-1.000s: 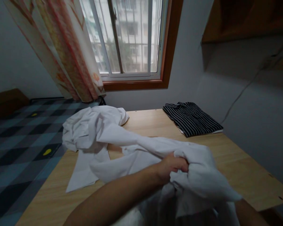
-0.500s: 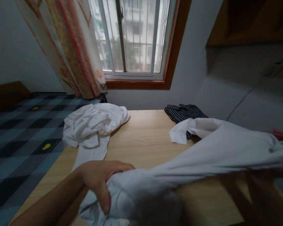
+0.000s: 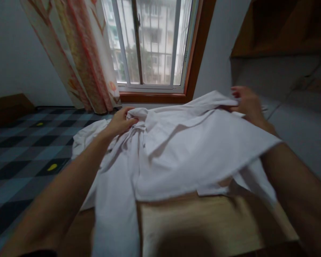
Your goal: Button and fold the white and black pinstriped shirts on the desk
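A white shirt (image 3: 187,153) is held up and spread between my two hands over the table. My left hand (image 3: 121,122) is closed on a bunched part of it at the far left, with a long sleeve-like piece hanging down toward me. At the far right, my right hand (image 3: 248,105) grips the shirt's upper edge, its fingers partly hidden by cloth and slightly blurred. Behind my left forearm lies a second crumpled white garment (image 3: 87,135), mostly covered from view.
The pale wooden table (image 3: 203,223) runs beneath the cloth. To the left is a bed with a checked cover (image 3: 21,157). A window (image 3: 155,46) with a patterned curtain (image 3: 82,53) stands ahead. A wooden shelf (image 3: 278,46) juts out at upper right.
Both hands have moved forward and up, my right hand coming inward from the right edge. The shirt went from a stretched bunch to a spread sheet, now hiding the black striped garment.
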`<state>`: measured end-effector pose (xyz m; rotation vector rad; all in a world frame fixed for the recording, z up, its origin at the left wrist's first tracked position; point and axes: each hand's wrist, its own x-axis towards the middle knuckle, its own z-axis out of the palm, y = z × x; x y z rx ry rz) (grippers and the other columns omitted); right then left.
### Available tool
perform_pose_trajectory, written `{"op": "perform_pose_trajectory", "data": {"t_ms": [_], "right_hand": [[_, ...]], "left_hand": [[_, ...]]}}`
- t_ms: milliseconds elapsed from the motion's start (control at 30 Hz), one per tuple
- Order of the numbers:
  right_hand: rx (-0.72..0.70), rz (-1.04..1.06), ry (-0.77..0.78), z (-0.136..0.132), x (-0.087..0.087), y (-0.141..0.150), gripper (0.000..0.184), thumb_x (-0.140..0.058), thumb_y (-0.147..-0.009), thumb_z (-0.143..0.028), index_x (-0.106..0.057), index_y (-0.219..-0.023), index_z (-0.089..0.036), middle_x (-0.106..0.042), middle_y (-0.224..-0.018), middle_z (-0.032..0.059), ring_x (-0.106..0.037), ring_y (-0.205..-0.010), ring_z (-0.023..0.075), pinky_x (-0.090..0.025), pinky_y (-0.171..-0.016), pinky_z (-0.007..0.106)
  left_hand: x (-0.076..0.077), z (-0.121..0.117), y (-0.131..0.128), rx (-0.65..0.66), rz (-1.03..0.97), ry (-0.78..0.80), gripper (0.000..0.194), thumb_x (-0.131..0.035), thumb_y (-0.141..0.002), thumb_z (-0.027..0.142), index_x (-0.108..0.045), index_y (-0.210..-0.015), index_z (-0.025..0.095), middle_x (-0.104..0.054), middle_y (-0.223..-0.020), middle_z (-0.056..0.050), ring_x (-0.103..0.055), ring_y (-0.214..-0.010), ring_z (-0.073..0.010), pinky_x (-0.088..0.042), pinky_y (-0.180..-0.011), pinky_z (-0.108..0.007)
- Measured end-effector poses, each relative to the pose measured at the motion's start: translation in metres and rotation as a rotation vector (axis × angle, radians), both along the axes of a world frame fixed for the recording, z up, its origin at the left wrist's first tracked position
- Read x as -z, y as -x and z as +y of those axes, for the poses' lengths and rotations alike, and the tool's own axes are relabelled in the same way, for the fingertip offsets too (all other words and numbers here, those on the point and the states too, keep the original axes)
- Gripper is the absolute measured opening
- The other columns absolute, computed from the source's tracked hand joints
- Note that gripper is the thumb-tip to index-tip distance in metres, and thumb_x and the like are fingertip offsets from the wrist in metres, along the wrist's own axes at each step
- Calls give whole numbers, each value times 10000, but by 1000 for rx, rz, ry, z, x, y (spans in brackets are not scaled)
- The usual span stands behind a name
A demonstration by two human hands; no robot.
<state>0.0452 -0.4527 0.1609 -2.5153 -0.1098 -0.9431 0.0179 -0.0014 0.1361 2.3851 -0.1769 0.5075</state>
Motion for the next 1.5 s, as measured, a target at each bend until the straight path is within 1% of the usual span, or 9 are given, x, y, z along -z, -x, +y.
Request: {"op": "perform_pose_trajectory", "data": {"t_ms": [100, 267, 400, 633, 900, 1067, 1233, 1333, 1500], "right_hand": [[-78, 191, 327, 35, 56, -19, 572, -526, -929, -400, -488, -1341, -4, -473, -1382, 285, -432, -1307, 336, -318, -1040, 468], [-100, 482, 460, 46, 189, -1, 485, -481, -954, -441, -517, -1364, -186, -445, -1452, 187, -404, -1335, 349, -307, -1052, 587], [-6, 442, 513, 44, 237, 36, 636, -499, -913, -509, -418, -1436, -156, -348, -1508, 204, -298, -1383, 387, -224, -1068, 617], [-225, 338, 536, 66, 241, 87, 634, -500, -895, -559, -473, -1383, -154, -463, -1434, 179, -361, -1338, 359, -206, -1083, 569], [-175, 314, 531, 70, 231, 80, 261, -379, -955, -176, -639, -949, -149, -654, -946, 134, -578, -939, 268, -371, -866, 381], [-108, 203, 139, 55, 232, 82, 282, -327, -972, -271, -585, -965, -156, -654, -901, 129, -595, -848, 262, -408, -791, 354], [32, 91, -286, 35, 226, 86, 311, -364, -947, -412, -550, -1032, -178, -643, -882, 98, -598, -795, 253, -435, -701, 338], [-7, 34, -414, 31, 220, 87, 320, -412, -919, -454, -560, -995, -181, -629, -853, 74, -584, -771, 231, -444, -694, 329], [-159, 19, -655, 28, 197, 91, 345, -544, -837, -536, -573, -876, -194, -571, -726, 9, -528, -659, 175, -430, -607, 277]], "left_hand": [[36, -20, -9, -112, -163, -167, 467, -562, -866, 286, -514, -1276, 67, -548, -1294, -128, -468, -1243, -294, -342, -1052, -431], [125, -39, 37, 167, 61, -484, 507, -508, -900, 509, -586, -1240, 141, -525, -1347, -163, -449, -1255, -354, -303, -1066, -500], [168, -48, 69, 100, 193, -685, 670, -557, -824, 626, -546, -1303, 159, -424, -1449, -205, -354, -1326, -431, -232, -1069, -589], [152, -50, 114, 110, 257, -724, 761, -583, -773, 666, -471, -1360, 194, -403, -1452, -205, -393, -1270, -414, -357, -978, -543], [165, -45, 125, 247, 423, -673, 342, -296, -948, 198, -547, -1181, 208, -636, -1007, -100, -626, -839, -233, -457, -761, -342], [77, 21, 59, 292, 235, -582, 262, -480, -905, 388, -641, -1023, 219, -680, -955, -31, -625, -857, -192, -431, -777, -263], [-15, 79, 11, -522, -272, -627, 539, -335, -953, 483, -536, -1219, 59, -534, -1229, -75, -479, -1187, -290, -327, -972, -418], [3, 55, 13, -459, -330, -747, 476, -380, -968, 428, -511, -1277, 90, -488, -1331, -137, -403, -1270, -341, -305, -1012, -470], [89, -13, 8, -3, -208, -856, 594, -576, -848, 509, -505, -1331, 171, -484, -1407, -157, -409, -1299, -334, -263, -1070, -460]]}}
